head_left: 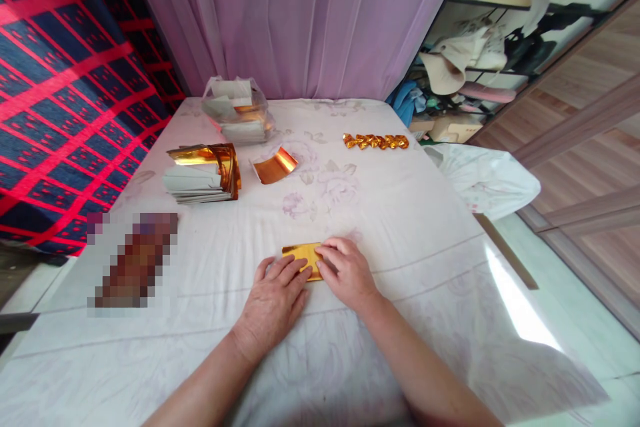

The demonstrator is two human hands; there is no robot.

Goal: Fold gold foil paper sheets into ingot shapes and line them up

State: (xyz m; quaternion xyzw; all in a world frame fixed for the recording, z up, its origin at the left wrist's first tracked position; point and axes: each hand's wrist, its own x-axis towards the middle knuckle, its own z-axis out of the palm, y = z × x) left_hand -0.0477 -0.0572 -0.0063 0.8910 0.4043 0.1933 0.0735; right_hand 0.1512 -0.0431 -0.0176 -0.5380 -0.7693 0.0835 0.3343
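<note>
A sheet of gold foil paper (303,251) lies on the table in front of me, its near and far edges looking folded over. My left hand (275,300) rests flat on the left and middle of it, fingers stretched out. At its right edge, my right hand (349,275) pinches the paper between thumb and fingers. Farther off lies a single curled sheet of foil paper (275,167), orange-gold side up. Left of that sits a stack of foil paper (200,177), gold and pale grey. A row of folded gold foil pieces (376,141) stands at the far right.
The table (415,227) has a pale flowered cover. A clear plastic bag (237,110) of paper stands at the back left, and a blurred-out object (137,260) lies at the left. Beyond the right edge are a white bag (493,180) and a shelf (500,7).
</note>
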